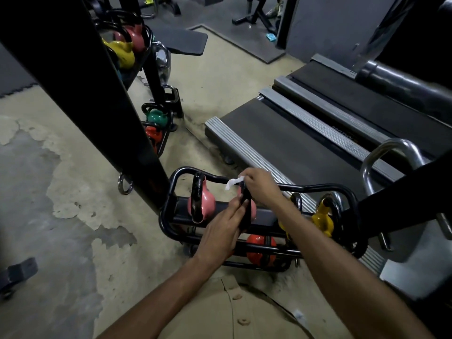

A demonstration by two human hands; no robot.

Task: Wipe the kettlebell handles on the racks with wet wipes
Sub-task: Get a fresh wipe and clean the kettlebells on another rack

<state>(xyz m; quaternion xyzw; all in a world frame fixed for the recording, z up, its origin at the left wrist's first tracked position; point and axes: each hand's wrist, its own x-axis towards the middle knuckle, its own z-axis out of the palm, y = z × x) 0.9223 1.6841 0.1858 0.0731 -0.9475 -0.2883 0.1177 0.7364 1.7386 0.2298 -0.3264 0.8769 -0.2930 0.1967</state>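
You are bending over the low rack (318,186) and working on the pink kettlebell (254,209) that is sitting near the middle of its top shelf. Your right hand (261,184) is curling its fingers around the wet wipe (233,183) and pinching it against the top of the black handle (246,206). A loose white corner is sticking out to the left. Holding it from above is probably letting you drag the wipe down and around the loop.

Your left hand (225,223) is reaching in from the near edge of the rack. Its fingers are lying fairly straight along the lower side of the handle, so they seem to be bracing it rather than gripping. That is likely keeping the bell from rocking on the shelf while the other hand is rubbing.

The left-end pink kettlebell (203,204) is standing just beside the one you are wiping, with its handle upright and bare. The yellow kettlebell (322,220) is waiting at the right end of the shelf. The orange kettlebell (259,248) is resting on the lower shelf beneath your hands. All of the handles are pointing up, which is leaving each one easy to reach without lifting. A treadmill (281,143) is lying just beyond the far edge of the rack.
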